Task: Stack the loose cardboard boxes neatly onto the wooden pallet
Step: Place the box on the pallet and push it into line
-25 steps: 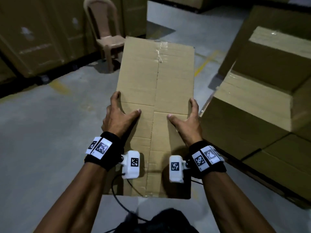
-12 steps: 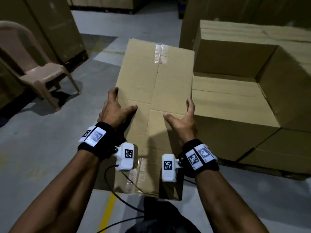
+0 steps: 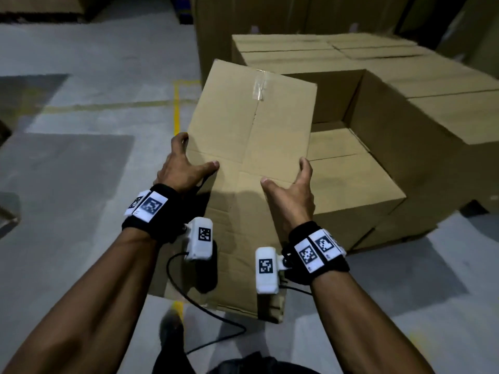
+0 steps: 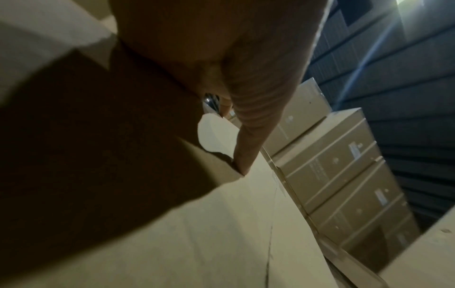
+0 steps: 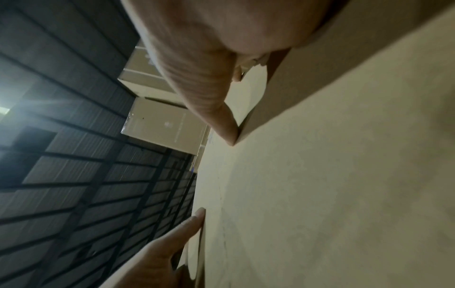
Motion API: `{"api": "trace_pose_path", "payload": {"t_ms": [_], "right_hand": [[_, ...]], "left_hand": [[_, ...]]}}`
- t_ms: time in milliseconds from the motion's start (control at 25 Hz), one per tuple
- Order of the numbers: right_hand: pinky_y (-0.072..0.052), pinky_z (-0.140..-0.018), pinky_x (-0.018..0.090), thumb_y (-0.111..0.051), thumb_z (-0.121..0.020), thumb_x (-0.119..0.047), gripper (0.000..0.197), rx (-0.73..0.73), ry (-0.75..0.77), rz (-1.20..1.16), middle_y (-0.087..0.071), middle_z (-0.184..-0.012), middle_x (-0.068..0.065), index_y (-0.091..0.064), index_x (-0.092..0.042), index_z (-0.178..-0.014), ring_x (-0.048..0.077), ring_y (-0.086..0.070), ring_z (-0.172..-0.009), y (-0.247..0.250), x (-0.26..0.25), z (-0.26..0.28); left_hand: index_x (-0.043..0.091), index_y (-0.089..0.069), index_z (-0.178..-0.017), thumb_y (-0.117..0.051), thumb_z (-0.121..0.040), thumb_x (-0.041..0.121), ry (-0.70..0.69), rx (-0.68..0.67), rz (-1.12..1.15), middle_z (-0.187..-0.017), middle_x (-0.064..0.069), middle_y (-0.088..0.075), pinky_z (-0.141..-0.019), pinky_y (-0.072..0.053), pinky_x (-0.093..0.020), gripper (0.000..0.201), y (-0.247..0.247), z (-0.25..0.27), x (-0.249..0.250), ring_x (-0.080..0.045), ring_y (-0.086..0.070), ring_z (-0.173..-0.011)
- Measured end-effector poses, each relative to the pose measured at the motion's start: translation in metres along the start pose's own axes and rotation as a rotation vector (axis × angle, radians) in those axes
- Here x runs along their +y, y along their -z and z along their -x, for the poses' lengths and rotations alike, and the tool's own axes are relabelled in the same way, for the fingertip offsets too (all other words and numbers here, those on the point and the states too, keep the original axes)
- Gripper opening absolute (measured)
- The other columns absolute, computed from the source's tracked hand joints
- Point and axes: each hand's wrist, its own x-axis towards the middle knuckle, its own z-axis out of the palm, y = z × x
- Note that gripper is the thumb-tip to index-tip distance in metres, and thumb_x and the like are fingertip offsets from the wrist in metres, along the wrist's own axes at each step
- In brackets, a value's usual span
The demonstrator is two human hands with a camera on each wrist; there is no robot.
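Carried box: a long rectangular cardboard box (image 3: 251, 157), matte brown, creased, its centre seam sealed with clear glossy tape (image 3: 260, 86); held in the air, tilted, just beside the stack.
Left hand (image 3: 181, 168): grip grasping the box's left edge, fingers curled over the side, thumb flat on top.
Right hand (image 3: 290, 197): grip grasping the right edge likewise; thumb tip (image 5: 227, 136) pressed on the cardboard.
Stack: closed cardboard boxes (image 3: 378, 147) in stepped tiers, flat tops, straight seams; the pallet beneath cannot be made out.
Floor: smooth grey concrete floor (image 3: 81, 184) with a painted yellow line (image 3: 176, 109).
Room: dim; tall cartons (image 4: 344, 175) and a ribbed dark wall (image 5: 61, 175).
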Motion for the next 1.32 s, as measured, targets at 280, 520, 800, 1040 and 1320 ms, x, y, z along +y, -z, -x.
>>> {"api": "trace_pose_path", "payload": {"t_ms": [280,520,800,1040,1320], "right_hand": [[-0.041,-0.106,0.039,-0.079,-0.077,-0.048,0.098,0.36,-0.165,-0.081,-0.042,-0.155,0.001,-0.015,-0.049,-0.151,0.032,-0.046,-0.135,-0.05,-0.029,-0.049],[-0.043,-0.109,0.047,-0.079,-0.076,-0.046,0.099,0.539,-0.252,-0.131,-0.045,-0.152,0.004,-0.015,-0.046,-0.151,0.032,-0.048,-0.132,-0.07,-0.047,-0.091],[-0.042,-0.11,0.04,-0.082,-0.081,-0.024,0.102,0.593,-0.302,-0.282,-0.043,-0.153,0.004,-0.014,-0.038,-0.155,0.028,-0.047,-0.132,-0.049,-0.04,-0.19],[-0.037,-0.107,0.032,-0.077,-0.085,-0.009,0.102,0.572,-0.324,-0.353,-0.031,-0.16,0.005,-0.01,-0.031,-0.159,0.027,-0.038,-0.14,-0.014,-0.043,-0.291],[-0.037,-0.098,0.027,-0.075,-0.087,-0.006,0.098,0.651,-0.381,-0.38,-0.035,-0.156,0.008,-0.013,-0.027,-0.16,0.021,-0.042,-0.125,0.007,-0.052,-0.365]], "left_hand": [[0.035,-0.025,-0.146,-0.079,-0.075,0.049,-0.22,-0.335,0.046,-0.124,0.011,-0.054,-0.093,-0.043,-0.031,0.091,-0.035,-0.142,0.027,-0.018,-0.055,-0.108],[0.018,-0.035,-0.139,-0.087,-0.06,0.05,-0.278,-0.558,0.124,-0.115,-0.001,-0.062,-0.095,-0.052,-0.045,0.1,-0.073,-0.23,0.061,-0.025,-0.062,-0.106],[0.016,-0.037,-0.134,-0.073,-0.039,0.074,-0.334,-0.72,-0.166,-0.127,-0.009,-0.059,-0.094,-0.052,-0.049,0.117,-0.146,-0.311,0.129,-0.033,-0.06,-0.11],[0.008,-0.034,-0.138,-0.077,-0.075,0.057,-0.326,-0.752,-0.31,-0.131,-0.015,-0.056,-0.091,-0.048,-0.04,0.091,-0.215,-0.374,0.197,-0.035,-0.055,-0.116],[0.002,-0.03,-0.143,-0.075,-0.079,0.056,-0.403,-0.832,-0.38,-0.139,-0.018,-0.052,-0.101,-0.044,-0.041,0.095,-0.28,-0.432,0.25,-0.036,-0.049,-0.127]]}}
